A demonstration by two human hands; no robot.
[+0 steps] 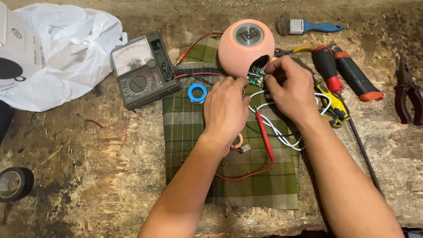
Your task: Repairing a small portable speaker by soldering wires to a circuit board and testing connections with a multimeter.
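A round pink speaker lies on a green plaid cloth, its shell open with a small green circuit board showing at the gap. My left hand rests on the cloth with its fingertips against the speaker's lower edge. My right hand pinches thin wires at the circuit board. A red meter probe lies between my wrists. White cable loops under my right hand.
An analog multimeter and a blue solder spool sit left of the speaker. Screwdrivers, a yellow tool, pliers and a brush lie right. White plastic bag far left, black tape roll lower left.
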